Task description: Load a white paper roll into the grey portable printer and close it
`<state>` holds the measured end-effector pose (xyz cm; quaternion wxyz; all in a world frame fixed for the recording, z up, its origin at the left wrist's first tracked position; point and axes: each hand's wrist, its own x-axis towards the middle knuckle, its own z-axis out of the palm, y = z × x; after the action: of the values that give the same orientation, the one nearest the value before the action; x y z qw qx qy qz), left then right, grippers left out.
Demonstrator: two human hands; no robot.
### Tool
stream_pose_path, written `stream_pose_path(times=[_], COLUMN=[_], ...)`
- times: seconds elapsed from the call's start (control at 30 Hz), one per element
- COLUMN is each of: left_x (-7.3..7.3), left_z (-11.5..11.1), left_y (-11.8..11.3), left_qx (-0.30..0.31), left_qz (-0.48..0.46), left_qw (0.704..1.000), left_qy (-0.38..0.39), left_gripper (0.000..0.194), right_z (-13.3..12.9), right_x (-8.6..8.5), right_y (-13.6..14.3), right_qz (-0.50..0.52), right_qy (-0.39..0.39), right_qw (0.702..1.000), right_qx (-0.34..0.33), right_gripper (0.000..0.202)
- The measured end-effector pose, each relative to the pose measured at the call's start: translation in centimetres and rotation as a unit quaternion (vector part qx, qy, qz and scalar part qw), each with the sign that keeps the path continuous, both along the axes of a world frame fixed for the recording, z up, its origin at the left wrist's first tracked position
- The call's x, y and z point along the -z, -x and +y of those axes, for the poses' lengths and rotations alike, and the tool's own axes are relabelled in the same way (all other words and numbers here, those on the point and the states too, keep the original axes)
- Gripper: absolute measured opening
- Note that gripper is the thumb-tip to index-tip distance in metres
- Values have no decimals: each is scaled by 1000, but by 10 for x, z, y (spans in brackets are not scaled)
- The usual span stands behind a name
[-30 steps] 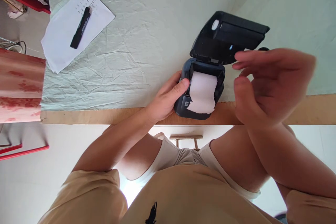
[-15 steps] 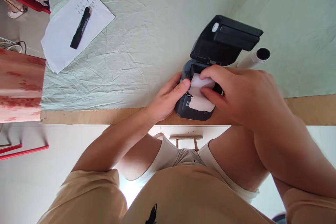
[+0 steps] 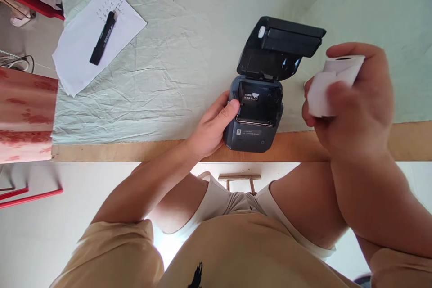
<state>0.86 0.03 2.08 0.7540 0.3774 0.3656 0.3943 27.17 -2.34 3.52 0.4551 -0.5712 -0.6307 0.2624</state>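
The left hand (image 3: pixel 211 130) gripped the left side of the printer (image 3: pixel 254 117), its fingers curled round the casing and the thumb pressed flat along the upper left edge. The printer sat at the near edge of the table (image 3: pixel 410 141), on the pale green cloth (image 3: pixel 189 54). Its lid (image 3: pixel 280 47) stood open, hinged at the far side and tilted away from the person, and the paper bay below it showed dark, with a small label on its inner wall. The printer's long axis ran from the near table edge toward the far side, front face toward the person.

To the right of the printer, the right hand (image 3: pixel 351 103) was raised above the table edge and clenched around a paper roll (image 3: pixel 332 83). The fingers wrapped the roll from the far side and the thumb closed on the near side. The roll was blurred; its open core end pointed up and away from the person, so its long axis ran roughly toward and away from them.

Well to the left of the printer, beyond it, a white sheet (image 3: pixel 84 49) lay on the cloth with a black marker (image 3: pixel 103 38) resting on it. Nothing stood between either hand and the printer.
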Motion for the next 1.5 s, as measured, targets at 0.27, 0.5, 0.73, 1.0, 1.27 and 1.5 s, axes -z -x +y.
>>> stream_pose_path(times=[0.27, 0.5, 0.73, 1.0, 1.27, 1.5], left_x=[-4, -4, -2, -3, -3, -2], left_z=[0, 1, 0, 0, 1, 1], left_y=[-1, -1, 0, 2, 2, 2], left_qx=[-3, -2, 4, 7, 15, 9], left_qz=[-9, -9, -1, 16, -1, 4], left_qw=[1000, 1000, 1000, 1000, 1000, 1000], left_qy=[13, 14, 2, -1, 2, 4], left_gripper=[59, 60, 63, 62, 62, 61], right_z=[1, 4, 2, 16, 32, 28], right_x=[18, 26, 26, 16, 41, 36], right_y=[-13, -21, -21, -56, -72, -67], right_qz=[-163, -173, -215, -273, -283, -270], right_qy=[-65, -35, -54, -277, 5, 15], right_qw=[984, 984, 974, 918, 957, 961], right_qx=[-25, -23, -49, 77, 56, 57], right_gripper=[26, 35, 57, 66, 58, 56])
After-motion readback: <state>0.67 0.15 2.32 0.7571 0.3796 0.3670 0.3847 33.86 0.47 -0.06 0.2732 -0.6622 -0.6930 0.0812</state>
